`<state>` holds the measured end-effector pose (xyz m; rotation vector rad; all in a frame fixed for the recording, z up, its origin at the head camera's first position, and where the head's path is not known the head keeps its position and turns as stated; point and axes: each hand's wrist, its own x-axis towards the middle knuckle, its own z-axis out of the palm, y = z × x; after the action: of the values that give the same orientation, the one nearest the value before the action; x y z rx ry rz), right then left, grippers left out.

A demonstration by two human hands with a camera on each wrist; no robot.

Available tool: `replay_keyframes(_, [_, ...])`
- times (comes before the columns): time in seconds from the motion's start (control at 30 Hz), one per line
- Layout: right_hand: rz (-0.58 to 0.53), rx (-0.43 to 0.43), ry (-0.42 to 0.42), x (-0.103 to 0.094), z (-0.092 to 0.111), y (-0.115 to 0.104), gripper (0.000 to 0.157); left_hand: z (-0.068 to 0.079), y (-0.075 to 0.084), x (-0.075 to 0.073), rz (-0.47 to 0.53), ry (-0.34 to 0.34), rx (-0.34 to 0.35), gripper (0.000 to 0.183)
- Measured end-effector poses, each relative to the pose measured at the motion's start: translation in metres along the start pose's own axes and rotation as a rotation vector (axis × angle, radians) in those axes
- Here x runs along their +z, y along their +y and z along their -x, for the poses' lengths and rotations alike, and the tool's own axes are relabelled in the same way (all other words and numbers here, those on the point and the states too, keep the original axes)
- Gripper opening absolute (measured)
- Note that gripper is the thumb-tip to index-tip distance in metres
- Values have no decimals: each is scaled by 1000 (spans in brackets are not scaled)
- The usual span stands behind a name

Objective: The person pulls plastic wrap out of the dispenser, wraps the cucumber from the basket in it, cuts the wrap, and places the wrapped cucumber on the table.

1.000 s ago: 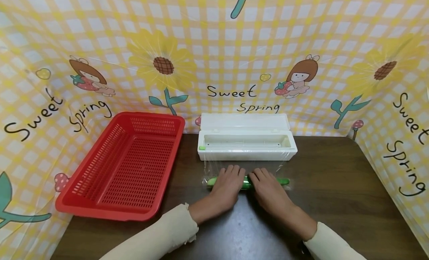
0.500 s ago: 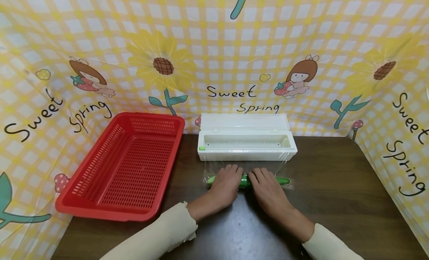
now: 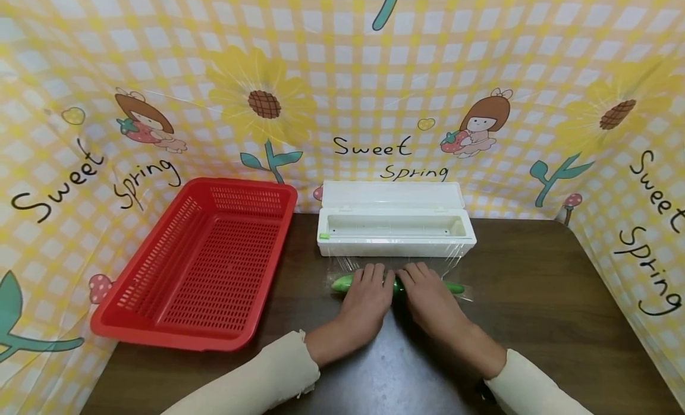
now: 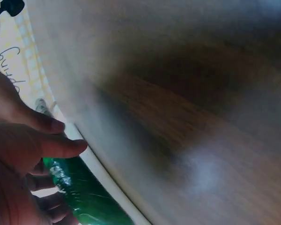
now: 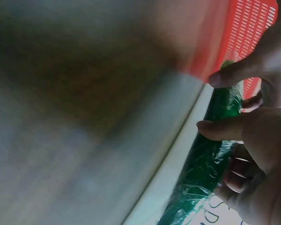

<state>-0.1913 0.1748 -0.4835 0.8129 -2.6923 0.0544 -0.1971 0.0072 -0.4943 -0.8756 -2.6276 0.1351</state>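
A green cucumber [image 3: 341, 283] lies crosswise in front of the white cling film dispenser [image 3: 396, 248], partly wrapped in clear film [image 3: 346, 264]. The film runs from the dispenser's front edge to the cucumber. My left hand [image 3: 366, 302] grips its left half, and my right hand [image 3: 433, 299] grips just right of the middle. Thumbs press the near side while fingers curl over the far side, as both wrist views show. Shiny creased film covers the cucumber [image 4: 91, 192] in the left wrist view. In the right wrist view, film gathers around the cucumber [image 5: 192, 187] below the hand.
A red plastic basket [image 3: 257, 308] with slotted walls stands at the left of the brown wooden table [image 3: 551, 308]. The dispenser's lid [image 3: 393, 194] is raised at the back. A yellow checked cloth [image 3: 364, 76] hangs behind and at both sides.
Both hands keep their grip on the cucumber, which has shifted slightly toward the dispenser. Folds in the film at the left look different. The view has moved a little.
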Motion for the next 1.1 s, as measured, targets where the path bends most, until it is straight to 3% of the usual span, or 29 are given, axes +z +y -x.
replay_keyframes(0.1, [-22,-15,-5,-4,-2,3,45,-4,-1,2,-30,18,2,29])
replay_keyframes(0.23, [-32,-26,-19,-5,-4,4,42,-8,-3,2,-26,10,7,24])
replay_keyframes(0.47, [-77,0,-4,-2,-2,5,44,-14,-11,-3,126,-13,-1,36])
replay_keyframes(0.6, [-114,22,53,1,2,2,47,-19,-17,-9,228,-74,-37,36])
replay_keyframes(0.73, [-37,23,130,8,9,-4,45,-22,-20,-15,251,-125,-48,35])
replay_keyframes(0.87, [40,29,205,15,10,-7,35,-24,-20,-18,252,-134,-45,32])
replay_keyframes(1.1, [100,54,211,17,9,-7,34,-25,-21,-21,265,-154,-47,31])
